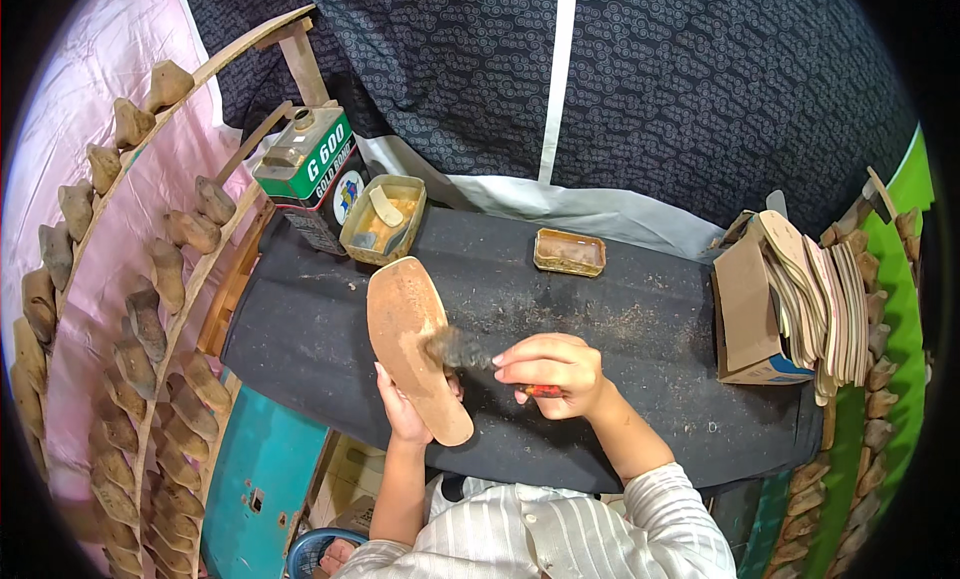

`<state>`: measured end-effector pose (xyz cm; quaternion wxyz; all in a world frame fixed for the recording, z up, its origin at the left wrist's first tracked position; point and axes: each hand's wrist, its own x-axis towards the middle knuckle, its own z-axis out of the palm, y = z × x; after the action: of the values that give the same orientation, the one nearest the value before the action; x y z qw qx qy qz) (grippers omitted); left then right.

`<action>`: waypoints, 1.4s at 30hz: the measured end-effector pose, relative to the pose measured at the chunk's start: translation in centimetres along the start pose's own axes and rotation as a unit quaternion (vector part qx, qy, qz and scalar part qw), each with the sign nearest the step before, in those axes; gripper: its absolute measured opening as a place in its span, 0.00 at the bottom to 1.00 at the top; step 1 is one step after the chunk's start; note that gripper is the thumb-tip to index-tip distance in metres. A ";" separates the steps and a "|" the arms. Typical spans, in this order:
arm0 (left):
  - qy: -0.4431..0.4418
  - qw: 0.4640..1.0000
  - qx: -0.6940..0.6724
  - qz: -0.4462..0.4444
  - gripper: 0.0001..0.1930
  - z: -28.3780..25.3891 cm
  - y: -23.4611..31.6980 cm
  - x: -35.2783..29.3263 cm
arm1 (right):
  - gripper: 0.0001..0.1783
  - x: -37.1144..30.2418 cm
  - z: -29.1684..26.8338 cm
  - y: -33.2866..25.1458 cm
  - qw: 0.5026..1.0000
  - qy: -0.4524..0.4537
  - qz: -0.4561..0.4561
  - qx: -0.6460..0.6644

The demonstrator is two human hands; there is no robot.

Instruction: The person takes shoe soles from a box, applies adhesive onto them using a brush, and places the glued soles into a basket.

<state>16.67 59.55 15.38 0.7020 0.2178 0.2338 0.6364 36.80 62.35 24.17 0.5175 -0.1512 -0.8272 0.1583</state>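
My left hand point(402, 411) is closed on a tan shoe sole point(408, 324), gripping its narrower lower half and holding it tilted above the dark-covered table. Part of the fingers is hidden behind the sole. In my right hand point(556, 372) is a brush with a red handle point(542, 390), pinched between the fingers. Its dark bristles point(462, 349) look smeared by motion and meet the sole's right edge near the middle. Around that spot the sole's surface is darker than its upper end.
Behind the sole stand a rectangular tub point(418, 207) with amber contents and a green-and-black metal can point(312, 179). A shallow tray point(570, 252) sits farther back. On the right, a cardboard box point(742, 304) holds stacked soles point(815, 299). Racks of wooden shoe lasts point(145, 324) flank the table point(620, 419).
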 end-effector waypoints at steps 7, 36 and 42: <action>-0.003 1.000 0.006 -0.001 0.39 1.6 0.2 -0.1 | 0.12 0.5 1.2 0.0 0.997 0.025 -0.038 -0.069; 0.032 0.998 0.028 -0.037 0.41 -0.3 0.2 0.0 | 0.09 -3.7 -7.0 10.5 0.905 0.209 0.271 -0.252; 0.028 0.998 0.029 -0.043 0.40 -0.4 -0.1 0.0 | 0.13 -5.0 -7.3 12.7 0.913 0.163 0.252 -0.278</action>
<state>16.51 59.57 14.96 0.7156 0.2101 0.2807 0.6042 46.57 72.55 17.85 0.5250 -0.5157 -0.6767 0.0204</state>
